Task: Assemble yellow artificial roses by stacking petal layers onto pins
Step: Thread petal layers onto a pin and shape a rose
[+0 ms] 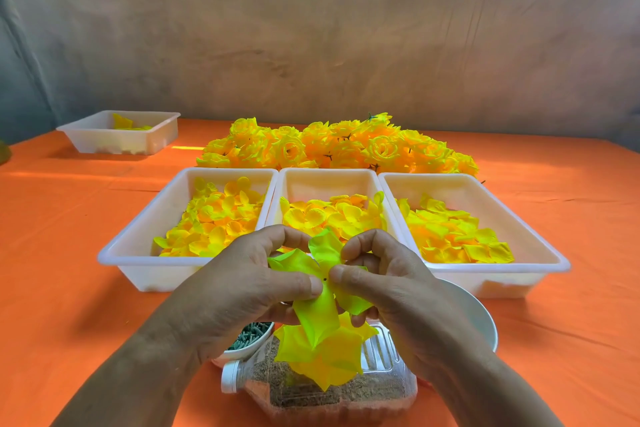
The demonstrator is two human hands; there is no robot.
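Note:
My left hand and my right hand meet above the table's near edge and together pinch a yellow-green petal layer at its centre hole, thumbs almost touching. Another yellow petal layer lies under it on a clear plastic bottle lying on its side. Three white trays of loose yellow petals stand beyond my hands: left tray, middle tray, right tray. A small white bowl of dark green pins sits under my left hand, partly hidden.
A heap of finished yellow roses lies behind the trays. A fourth white tray with a few petals stands at the far left. A white bowl sits under my right wrist. An orange cloth covers the table.

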